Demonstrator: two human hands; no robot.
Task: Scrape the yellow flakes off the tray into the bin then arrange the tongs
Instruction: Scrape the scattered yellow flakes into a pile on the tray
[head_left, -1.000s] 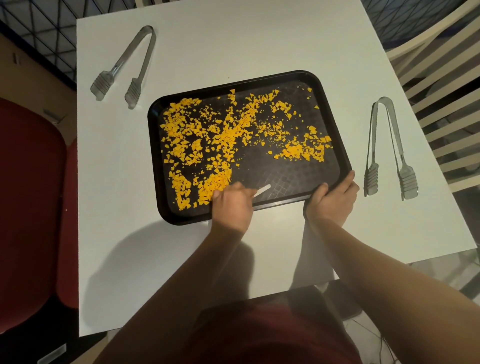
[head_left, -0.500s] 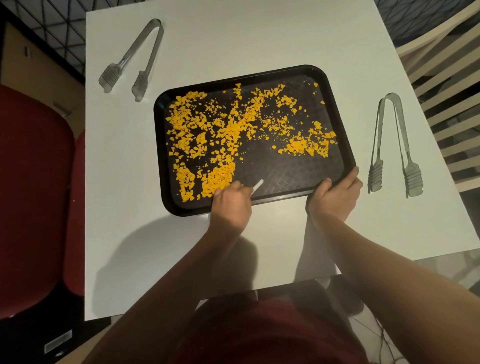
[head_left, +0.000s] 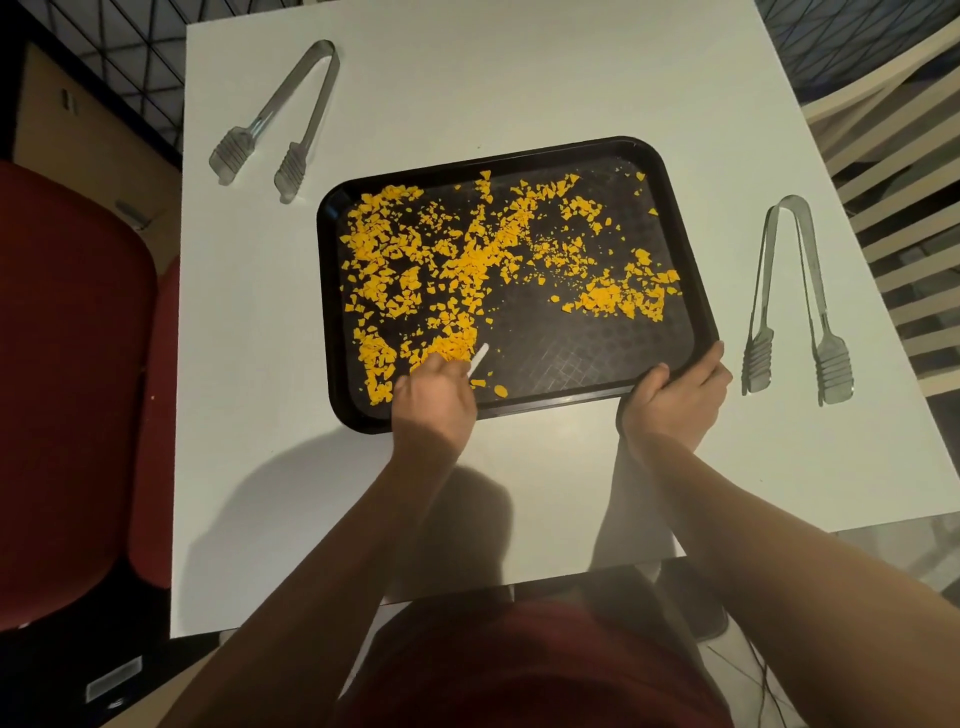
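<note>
A black tray (head_left: 670, 218) lies on the white table (head_left: 519, 78), strewn with yellow flakes (head_left: 441, 270), thickest on its left half. My left hand (head_left: 434, 402) grips a small white scraper (head_left: 479, 359) at the tray's near edge, its tip among the flakes. My right hand (head_left: 675, 400) grips the tray's near right corner. One pair of metal tongs (head_left: 280, 114) lies at the far left of the table. A second pair of tongs (head_left: 795, 301) lies to the right of the tray. No bin is in view.
A red chair (head_left: 67, 374) stands against the table's left side. Pale slatted chairs (head_left: 904, 171) stand at the right. My dark red lap fills the bottom of the view, close to the table's near edge.
My left hand has pushed the scraper slightly left and up into the flakes; a few flakes now lie loose behind it near the tray's near rim. My right hand has stayed on the corner.
</note>
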